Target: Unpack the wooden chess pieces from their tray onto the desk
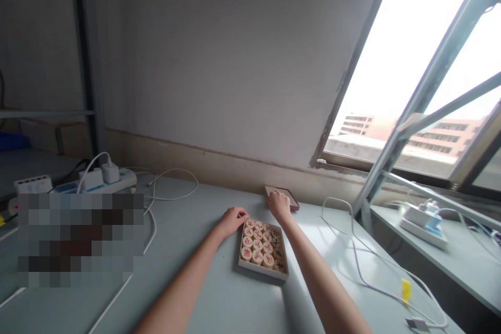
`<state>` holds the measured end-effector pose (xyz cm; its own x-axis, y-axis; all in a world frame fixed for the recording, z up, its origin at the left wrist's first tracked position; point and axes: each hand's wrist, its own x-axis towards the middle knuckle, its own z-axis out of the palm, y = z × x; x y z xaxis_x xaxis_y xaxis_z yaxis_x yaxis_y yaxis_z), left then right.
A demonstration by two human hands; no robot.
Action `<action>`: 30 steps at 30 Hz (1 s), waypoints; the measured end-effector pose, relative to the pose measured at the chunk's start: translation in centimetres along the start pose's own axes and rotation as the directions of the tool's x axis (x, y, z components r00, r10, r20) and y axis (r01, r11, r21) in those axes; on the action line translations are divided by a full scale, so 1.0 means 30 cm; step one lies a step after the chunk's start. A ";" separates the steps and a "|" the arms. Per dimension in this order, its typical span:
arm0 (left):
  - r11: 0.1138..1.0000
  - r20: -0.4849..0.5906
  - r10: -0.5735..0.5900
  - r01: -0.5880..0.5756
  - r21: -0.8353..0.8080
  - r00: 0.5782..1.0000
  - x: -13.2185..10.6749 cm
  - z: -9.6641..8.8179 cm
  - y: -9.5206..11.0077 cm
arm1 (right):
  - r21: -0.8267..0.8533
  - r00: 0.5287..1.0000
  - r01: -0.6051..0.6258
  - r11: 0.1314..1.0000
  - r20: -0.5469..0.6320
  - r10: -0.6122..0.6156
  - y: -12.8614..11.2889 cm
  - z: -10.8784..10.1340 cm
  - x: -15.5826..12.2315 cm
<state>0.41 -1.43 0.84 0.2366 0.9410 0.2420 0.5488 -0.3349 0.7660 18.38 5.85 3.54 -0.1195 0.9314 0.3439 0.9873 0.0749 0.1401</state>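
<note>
1. On the smooth grey-blue tabletop (217, 292), a shallow, pale, straight-sided box (261, 271) lies flat between the forearms, packed with round, thick, light-coloured pieces (257, 245).
2. Their flat tops carry cut-in characters, mostly red, with black ones down the right-hand column; single strokes are too small to read.
3. Just behind the box, near the wall (227, 73), rests a flat, pale-faced lid (294, 205) with a thin dark-red rim; the right hand covers part of it.
4. At the box's far left corner, the left hand (235, 217) has curled fingers, thumb and forefinger close together; I cannot tell whether they grip or touch the edge.
5. The right hand (279, 202) is over the lid, knuckles bent; its fingertips are hidden, so their opening and hold cannot be told.
6. Left, coarse pixel blocks blot out part of the tabletop; both forearms are cut off below.
</note>
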 end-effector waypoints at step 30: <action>0.999 0.071 -0.016 0.019 -0.047 0.997 0.014 -0.002 -0.015 | 0.712 0.887 0.397 0.579 -0.136 -0.441 0.151 -0.085 -0.272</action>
<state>0.22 -0.89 0.62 0.2839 0.9404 0.1871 0.5146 -0.3141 0.7978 23.57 -2.31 3.73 -0.5559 0.7447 0.3694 0.5991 0.6670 -0.4430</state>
